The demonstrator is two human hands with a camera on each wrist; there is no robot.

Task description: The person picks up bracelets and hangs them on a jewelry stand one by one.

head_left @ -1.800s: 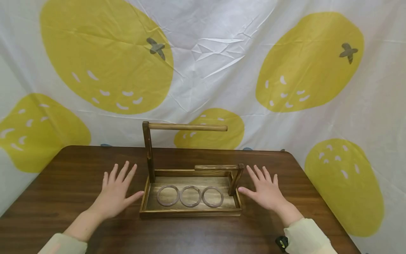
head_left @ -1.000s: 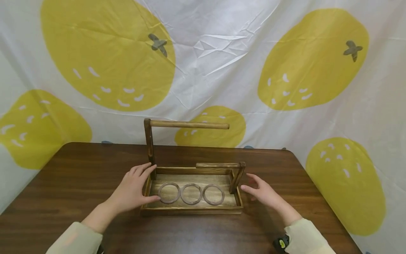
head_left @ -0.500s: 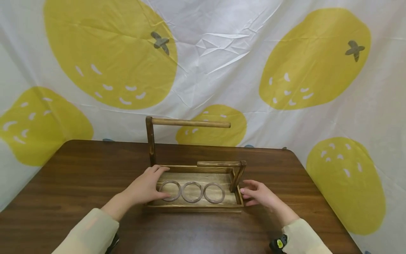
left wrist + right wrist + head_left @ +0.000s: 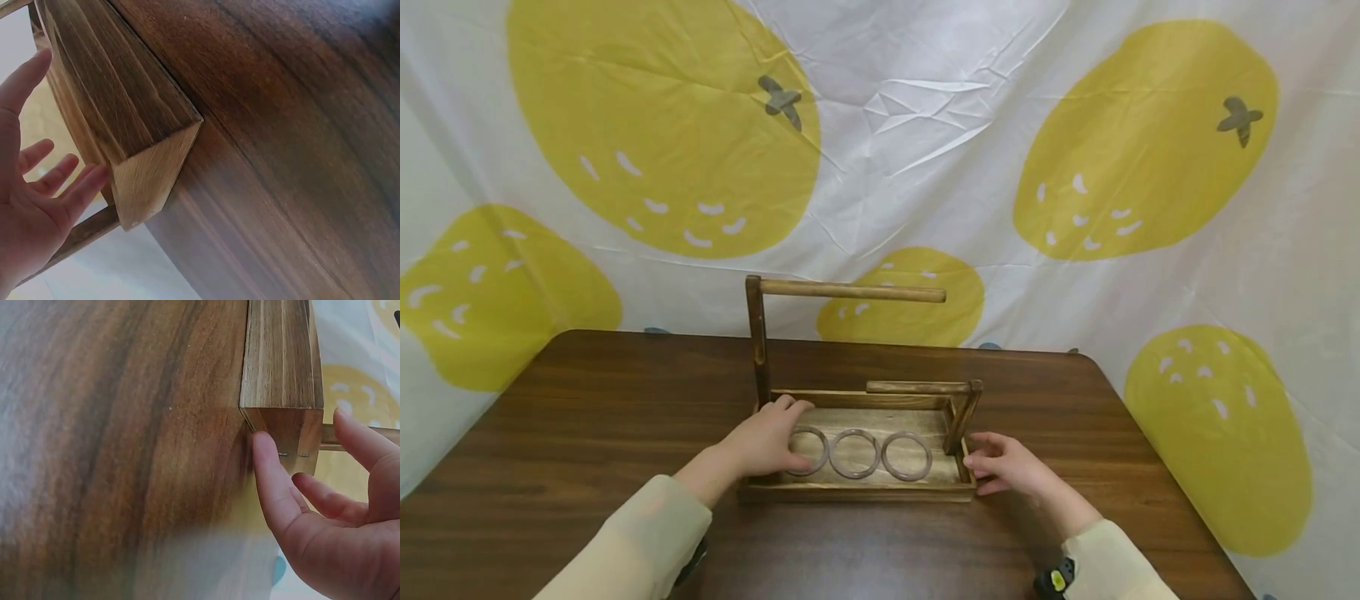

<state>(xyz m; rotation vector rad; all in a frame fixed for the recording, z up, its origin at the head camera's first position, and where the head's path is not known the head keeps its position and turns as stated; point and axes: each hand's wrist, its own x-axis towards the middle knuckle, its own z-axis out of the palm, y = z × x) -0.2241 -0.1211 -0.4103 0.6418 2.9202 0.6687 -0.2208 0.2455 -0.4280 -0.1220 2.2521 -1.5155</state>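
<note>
A shallow wooden tray [image 4: 857,493] stands on the table, with a tall post and long bar at its left end and a shorter post and bar [image 4: 921,387] at its right. Three thin, greyish-brown rings lie side by side inside: left ring [image 4: 823,454], middle ring [image 4: 854,477], right ring [image 4: 907,477]. My left hand [image 4: 766,440] is over the tray's left end, thumb and fingers spread apart, hiding part of the left ring. In the left wrist view its fingers look loosely bent around nothing. My right hand [image 4: 1011,462] is at the tray's right end, fingertips at its outer wall.
The dark brown wooden table [image 4: 625,400] extends on all sides of the tray. A white cloth [image 4: 910,183] with big yellow fruit prints hangs behind it. A dark band with a yellow-green patch [image 4: 1058,577] shows by the right sleeve.
From flat beside the tray, my left hand has moved right over its left end and the first ring. My right hand's fingers have bent and come to the right wall. The rings stay put.
</note>
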